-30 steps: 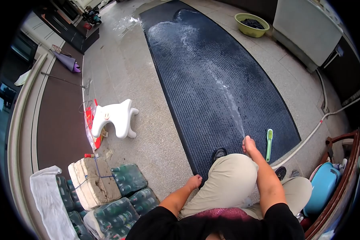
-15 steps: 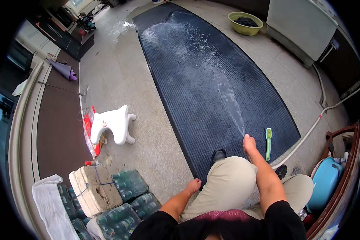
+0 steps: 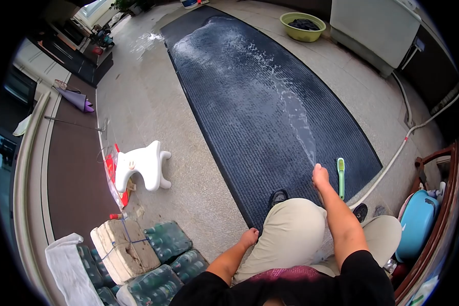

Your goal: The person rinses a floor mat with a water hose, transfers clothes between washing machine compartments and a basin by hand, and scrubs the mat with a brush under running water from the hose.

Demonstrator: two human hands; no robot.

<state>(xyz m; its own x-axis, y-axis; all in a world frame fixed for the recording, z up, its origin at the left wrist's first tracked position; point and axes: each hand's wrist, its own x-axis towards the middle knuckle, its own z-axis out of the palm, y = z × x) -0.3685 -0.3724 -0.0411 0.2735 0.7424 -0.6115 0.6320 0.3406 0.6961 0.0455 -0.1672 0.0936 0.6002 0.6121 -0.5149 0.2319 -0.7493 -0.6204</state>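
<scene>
The water jet (image 3: 302,132) has widened from a narrow stream to a fan since a second ago. Nearest, film-wrapped green bottles (image 3: 169,240) crowd a rough block (image 3: 121,255) tied with blue string (image 3: 131,241). The left hand (image 3: 249,237) is clenched beside the knee (image 3: 297,219), contents unseen. A shoe (image 3: 278,197) covers part of the ribbed, wet mat (image 3: 245,168); the right hand (image 3: 320,176) grasps a hose end its fingers hide, a green brush (image 3: 340,179) lying just beside on the mat. Farther stand a smooth white stool (image 3: 144,162) and a round basin (image 3: 304,35) of dark cloth (image 3: 303,24).
</scene>
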